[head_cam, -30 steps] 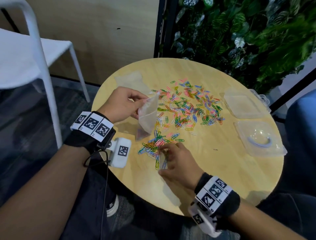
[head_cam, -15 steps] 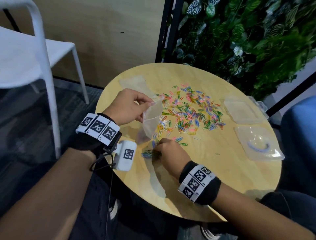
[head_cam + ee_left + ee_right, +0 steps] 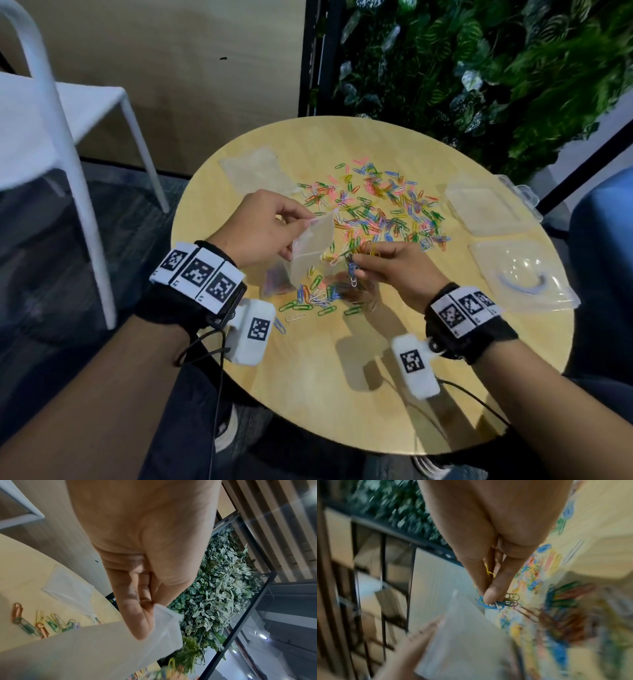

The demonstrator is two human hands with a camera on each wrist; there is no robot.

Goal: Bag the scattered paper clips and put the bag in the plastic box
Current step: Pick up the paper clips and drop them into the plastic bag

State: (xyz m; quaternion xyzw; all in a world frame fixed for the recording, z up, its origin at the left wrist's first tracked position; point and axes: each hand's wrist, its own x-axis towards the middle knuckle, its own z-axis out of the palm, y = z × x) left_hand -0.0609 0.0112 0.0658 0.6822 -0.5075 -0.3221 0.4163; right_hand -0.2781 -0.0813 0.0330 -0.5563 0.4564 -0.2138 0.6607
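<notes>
My left hand (image 3: 270, 229) pinches the top edge of a small clear plastic bag (image 3: 310, 248) and holds it above the round wooden table (image 3: 376, 377); the pinch shows close up in the left wrist view (image 3: 164, 616). My right hand (image 3: 387, 265) pinches a small bunch of coloured paper clips (image 3: 351, 267) right beside the bag's mouth, seen in the right wrist view as clips (image 3: 498, 603) under the fingertips. Many loose paper clips (image 3: 383, 205) lie scattered across the table's middle. Some clips (image 3: 315, 298) lie below the bag. The clear plastic box (image 3: 520, 274) lies open at the right.
The box's lid half (image 3: 489, 209) lies at the far right. Another clear bag (image 3: 257, 171) lies flat at the table's far left. A white chair (image 3: 51, 137) stands to the left, and a plant wall (image 3: 479, 68) behind the table.
My right hand has lifted off the table with a bunch of clips and moved up to the bag's mouth. My left hand has kept the bag raised.
</notes>
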